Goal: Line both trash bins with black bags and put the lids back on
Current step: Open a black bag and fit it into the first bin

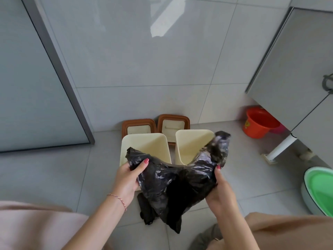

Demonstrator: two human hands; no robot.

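Both hands gripped the black bag (173, 184), the left hand (128, 177) pinching its left edge, the right hand (220, 192) grasping its right side, spreading it above two cream bins (144, 141) on the floor. Two brown-rimmed lids (173, 123) leaned against the wall behind; an orange bucket (257, 123) sat right.

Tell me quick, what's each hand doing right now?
Left hand: grips the black bag by its left edge.
Right hand: grips the same bag's right edge.
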